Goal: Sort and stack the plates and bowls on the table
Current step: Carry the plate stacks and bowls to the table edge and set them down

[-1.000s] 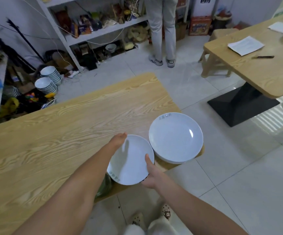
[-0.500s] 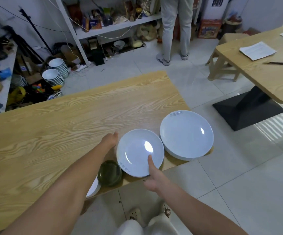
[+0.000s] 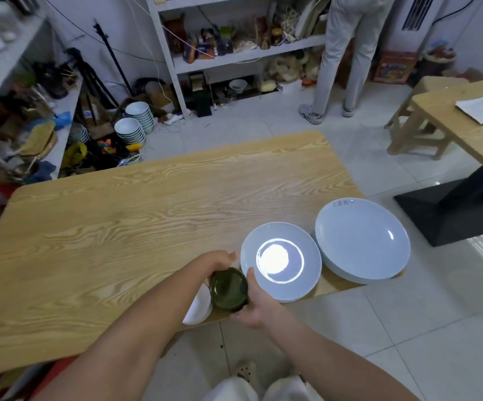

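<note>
A small dark green bowl (image 3: 229, 289) is held between both hands at the near edge of the wooden table (image 3: 118, 227). My left hand (image 3: 220, 260) curls round its far left side. Around its near right side goes my right hand (image 3: 256, 306), thumb up along the rim. Under the bowl and my left forearm, part of a white dish (image 3: 196, 309) shows. To the right lies a stack of smaller pale blue plates (image 3: 306, 282). A stack of larger pale blue plates (image 3: 361, 241) sits at the table's right corner, overhanging the edge.
Stacks of white bowls (image 3: 130, 130) stand on the floor beyond the table, beside cluttered shelves (image 3: 234, 53). A person (image 3: 347, 53) stands at the shelves. A second wooden table (image 3: 466, 125) with papers is at the far right, and a wooden stool (image 3: 416, 137) stands beside it.
Both hands left the smaller plate, which now rests flat on its stack. They closed around the green bowl. The view shifted left, showing more of the table.
</note>
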`<state>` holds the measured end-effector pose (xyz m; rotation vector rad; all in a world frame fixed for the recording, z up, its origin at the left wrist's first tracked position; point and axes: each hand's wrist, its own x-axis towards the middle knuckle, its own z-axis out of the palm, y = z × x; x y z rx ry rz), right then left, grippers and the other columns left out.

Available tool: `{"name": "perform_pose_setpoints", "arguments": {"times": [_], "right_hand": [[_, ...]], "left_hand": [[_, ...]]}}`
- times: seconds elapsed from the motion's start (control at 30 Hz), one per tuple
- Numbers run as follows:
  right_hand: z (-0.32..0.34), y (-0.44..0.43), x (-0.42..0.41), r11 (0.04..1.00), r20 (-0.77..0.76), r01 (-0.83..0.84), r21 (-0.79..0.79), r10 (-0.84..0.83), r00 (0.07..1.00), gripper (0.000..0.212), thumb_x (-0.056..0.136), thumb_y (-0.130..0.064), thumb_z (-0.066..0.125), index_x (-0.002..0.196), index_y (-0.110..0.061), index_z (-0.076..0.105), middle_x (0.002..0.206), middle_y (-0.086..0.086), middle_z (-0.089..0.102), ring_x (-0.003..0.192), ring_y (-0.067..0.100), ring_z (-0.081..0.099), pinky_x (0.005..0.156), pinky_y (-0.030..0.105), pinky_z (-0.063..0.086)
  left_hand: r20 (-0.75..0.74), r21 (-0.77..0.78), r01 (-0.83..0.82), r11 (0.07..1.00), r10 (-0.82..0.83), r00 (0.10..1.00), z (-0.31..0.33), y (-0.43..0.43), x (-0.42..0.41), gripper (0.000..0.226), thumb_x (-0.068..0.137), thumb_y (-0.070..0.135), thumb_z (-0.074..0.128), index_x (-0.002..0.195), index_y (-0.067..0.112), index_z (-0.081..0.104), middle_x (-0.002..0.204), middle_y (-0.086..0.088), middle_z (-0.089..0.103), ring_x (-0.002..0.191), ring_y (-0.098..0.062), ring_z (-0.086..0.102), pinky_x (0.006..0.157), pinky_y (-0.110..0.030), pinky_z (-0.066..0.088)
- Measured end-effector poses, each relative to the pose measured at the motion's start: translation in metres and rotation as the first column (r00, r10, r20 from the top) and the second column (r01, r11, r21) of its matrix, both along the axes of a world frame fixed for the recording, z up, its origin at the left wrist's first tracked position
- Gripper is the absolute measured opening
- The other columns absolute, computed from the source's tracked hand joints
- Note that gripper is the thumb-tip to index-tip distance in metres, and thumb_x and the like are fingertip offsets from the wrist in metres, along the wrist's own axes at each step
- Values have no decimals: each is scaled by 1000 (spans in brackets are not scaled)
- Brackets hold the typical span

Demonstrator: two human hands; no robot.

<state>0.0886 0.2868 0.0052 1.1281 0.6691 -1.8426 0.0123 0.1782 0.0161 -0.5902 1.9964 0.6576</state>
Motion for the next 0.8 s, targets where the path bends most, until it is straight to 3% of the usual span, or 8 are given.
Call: {"name": "perform_pose_setpoints", "arguments": {"times": [0.2,0.3,0.4,0.5,0.6,0.7,0.8], "right_hand": [[-3,-6,6,999,-26,12,51,-10,1000,78,75,-62,66,129,-9,50,128,17,58,118,35,56,103,47,46],[-8,-19,16,997,-43,-34,73,37,998,78,75,-62,65,126,-4,51,116,19,64,106,34,63,96,45,51],[-9,-37,28,978,-29,-145,150,151,988,86,78,-66,58,136,-5,43,124,16,60,114,30,58,101,39,47],[-6,-59,37,985,-36,-160,64,162,986,90,79,-71,50,139,-4,41,135,17,53,122,34,53,108,42,41],[0,-78,39,994,-39,-102,-26,101,994,86,82,-71,46,138,-4,44,136,18,53,124,34,53,109,42,40],[0,-90,37,997,15,40,-69,-39,999,88,80,-65,55,138,-1,40,135,23,52,122,38,53,106,47,43],[1,-89,33,992,45,78,-99,-74,996,94,76,-66,60,139,0,37,135,25,50,122,42,52,105,51,42]], "left_hand": [[-30,35,15,999,-14,999,6,-7,8,73,100,55,20,148,0,26,149,-21,38,128,-38,48,100,-42,44],[-124,47,-84,995,89,988,6,-29,17,71,101,52,21,133,-5,50,128,-23,59,114,-35,61,89,-36,47],[-260,-87,-158,984,131,957,-2,-63,31,67,102,49,22,132,-2,52,133,-19,57,121,-34,55,100,-37,43],[-66,-44,-264,963,261,963,3,-89,51,73,99,58,21,144,2,38,146,-18,42,130,-35,44,97,-41,39],[169,49,-405,913,392,904,7,-99,67,90,89,73,26,148,6,27,149,-18,36,133,-36,41,108,-49,35],[207,89,-444,891,420,884,3,-102,70,95,86,75,27,146,2,27,144,-23,41,128,-38,48,108,-49,40],[198,146,-526,838,496,846,1,-101,68,90,88,70,33,149,5,20,149,-24,33,129,-41,45,105,-53,41]]}}
